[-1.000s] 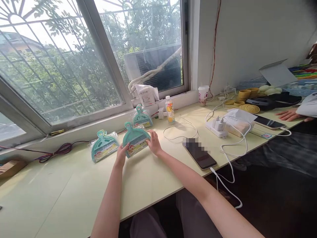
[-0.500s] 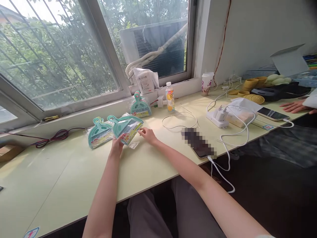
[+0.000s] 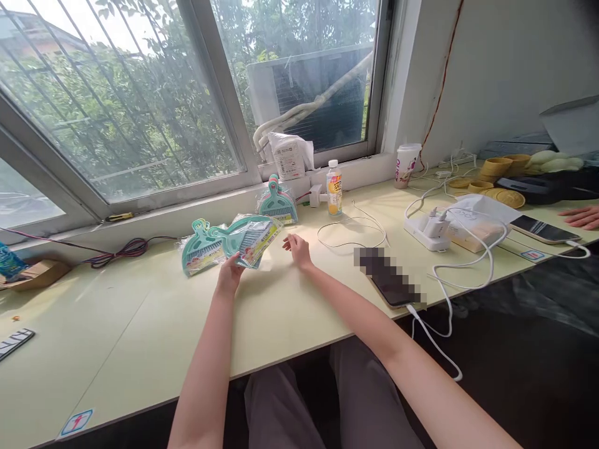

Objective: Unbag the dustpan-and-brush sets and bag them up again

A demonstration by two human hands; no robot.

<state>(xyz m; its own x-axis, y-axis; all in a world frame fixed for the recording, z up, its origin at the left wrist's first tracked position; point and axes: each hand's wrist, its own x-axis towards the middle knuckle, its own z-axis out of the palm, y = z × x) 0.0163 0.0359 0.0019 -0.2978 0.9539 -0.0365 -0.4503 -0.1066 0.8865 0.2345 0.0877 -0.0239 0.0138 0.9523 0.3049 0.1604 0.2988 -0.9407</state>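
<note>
My left hand (image 3: 230, 273) grips the lower edge of a packaged teal mini dustpan and brush set (image 3: 248, 238), holding it tilted above the pale yellow desk (image 3: 154, 337). My right hand (image 3: 297, 248) hovers just right of the package with its fingers loosely apart and nothing in them. A second teal set (image 3: 200, 251) lies flat on the desk to the left, partly under the held one. A third set (image 3: 277, 202) leans against the window sill behind.
A phone (image 3: 390, 284) on a white cable, a coiled white wire (image 3: 352, 227), a small bottle (image 3: 334, 196), a cup (image 3: 405, 166), and a charger block (image 3: 428, 226) lie to the right. Another person's hand (image 3: 581, 217) rests at far right. Red wires (image 3: 122, 251) trail at left.
My right hand has let go of the packaged set and drawn off to its right. My left hand alone now holds the set, tilted flatter. The camera view shifted slightly.
</note>
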